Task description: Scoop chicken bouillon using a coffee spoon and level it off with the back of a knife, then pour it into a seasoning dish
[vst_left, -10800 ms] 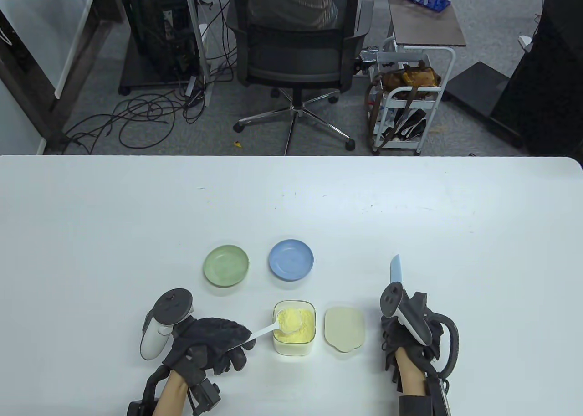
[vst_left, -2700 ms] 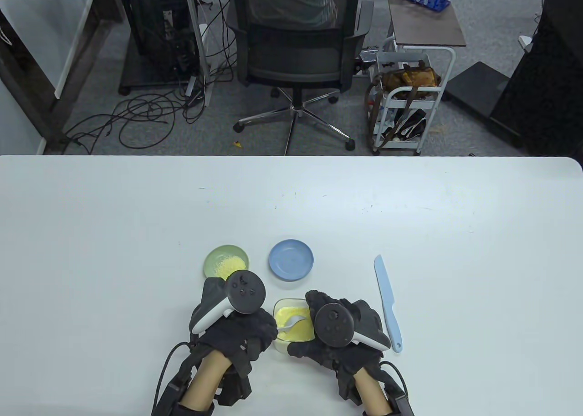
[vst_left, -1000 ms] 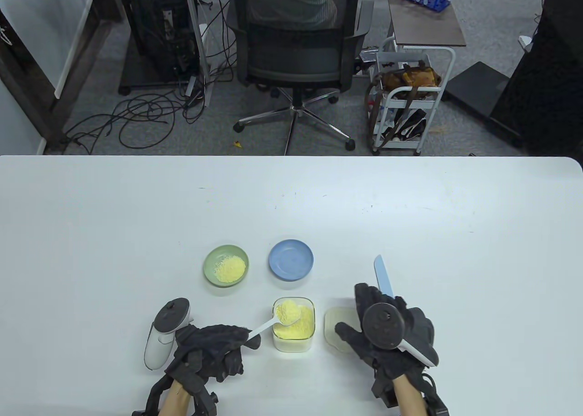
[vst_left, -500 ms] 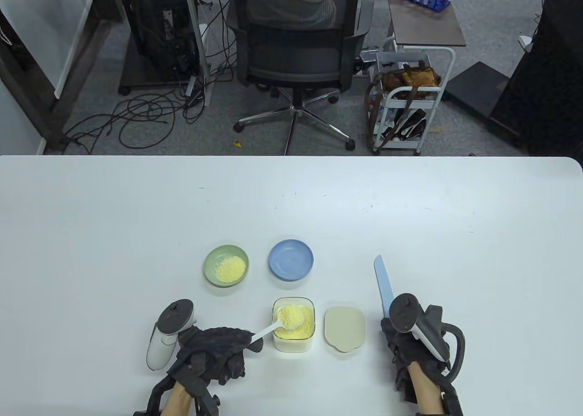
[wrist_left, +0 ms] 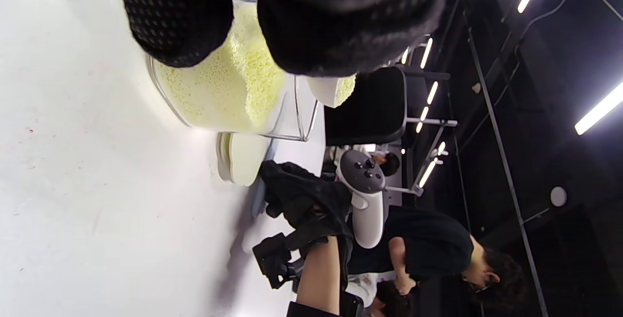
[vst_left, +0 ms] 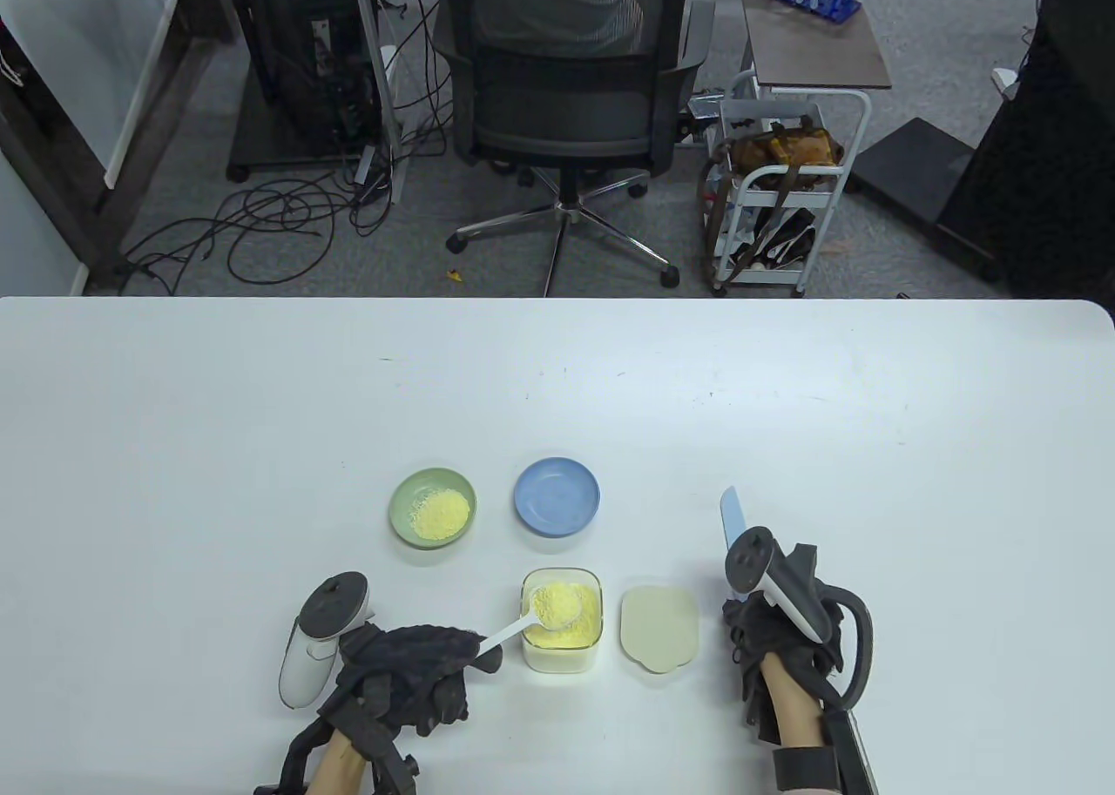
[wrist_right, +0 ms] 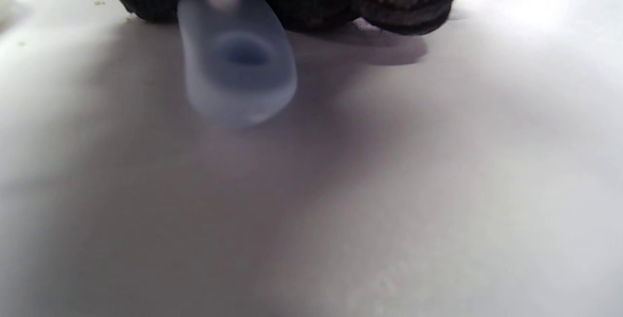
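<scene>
Both hands wear black knitted sensor gloves: the left hand (vst_left: pixel 409 669) and right hand (vst_left: pixel 780 647) each carry a white-and-grey tracker with a dark round head, with black cables and wrist-mounted black hardware behind.

The bouillon container (vst_left: pixel 562 621) sits at table (vst_left: pixel 174 447) centre-front. Green dish (vst_left: pixel 433 508) at 11 o'clock, blue dish (vst_left: pixel 556 496) at 12, lid (vst_left: pixel 659 628) at 3, knife (vst_left: pixel 732 516) beyond the lid.

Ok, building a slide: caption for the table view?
Left hand holds a heaped spoon over the bouillon tub; right hand grips the knife.
</scene>
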A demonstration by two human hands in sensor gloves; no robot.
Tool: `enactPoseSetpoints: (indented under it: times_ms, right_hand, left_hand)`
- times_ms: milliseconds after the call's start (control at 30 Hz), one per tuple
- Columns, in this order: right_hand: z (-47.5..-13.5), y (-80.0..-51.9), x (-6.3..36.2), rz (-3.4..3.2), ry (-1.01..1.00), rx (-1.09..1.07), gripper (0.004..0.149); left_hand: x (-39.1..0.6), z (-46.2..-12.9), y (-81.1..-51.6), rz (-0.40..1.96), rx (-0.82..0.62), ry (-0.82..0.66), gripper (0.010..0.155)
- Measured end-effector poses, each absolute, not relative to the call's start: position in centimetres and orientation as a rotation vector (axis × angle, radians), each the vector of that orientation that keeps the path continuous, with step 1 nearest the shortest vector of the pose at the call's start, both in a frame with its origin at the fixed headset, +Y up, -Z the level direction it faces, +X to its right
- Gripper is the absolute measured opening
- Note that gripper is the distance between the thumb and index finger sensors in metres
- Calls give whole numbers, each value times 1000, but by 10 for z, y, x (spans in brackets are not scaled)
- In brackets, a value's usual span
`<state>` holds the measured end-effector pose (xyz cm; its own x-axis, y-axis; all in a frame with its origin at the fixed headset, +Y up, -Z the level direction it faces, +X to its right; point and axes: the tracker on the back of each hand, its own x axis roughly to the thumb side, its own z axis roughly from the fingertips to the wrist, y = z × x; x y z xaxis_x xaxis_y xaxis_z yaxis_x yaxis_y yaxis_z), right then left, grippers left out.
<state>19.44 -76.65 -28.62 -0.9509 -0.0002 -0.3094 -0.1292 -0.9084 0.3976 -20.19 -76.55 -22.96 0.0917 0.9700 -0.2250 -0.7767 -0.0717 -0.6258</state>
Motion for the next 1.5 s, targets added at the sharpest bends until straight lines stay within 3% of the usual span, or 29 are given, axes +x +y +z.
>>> enactPoseSetpoints:
  times_ms: [433, 633, 867, 1033, 1267, 1500]
  right_hand:
    - [-286, -768, 197, 2933, 652, -482, 57]
    - [-287, -770, 198, 2900, 589, -443, 46]
    - [-287, -765, 206, 2812, 572, -395, 43]
    - [-278, -740, 193, 2753, 459, -185, 43]
    - [-252, -690, 145, 2634, 316, 315, 42]
    - [-237, -678, 101, 2541, 406, 622, 43]
  left_hand:
    - [-203, -229, -765, 1499, -730, -348, 49]
    - [-203, -229, -764, 1496, -728, -352, 49]
    - [-203, -229, -764, 1495, -727, -354, 49]
    - [-203, -229, -764, 1471, -713, -341, 49]
    - [-203, -229, -763, 1428, -687, -324, 49]
    - [-204, -228, -762, 1410, -673, -315, 49]
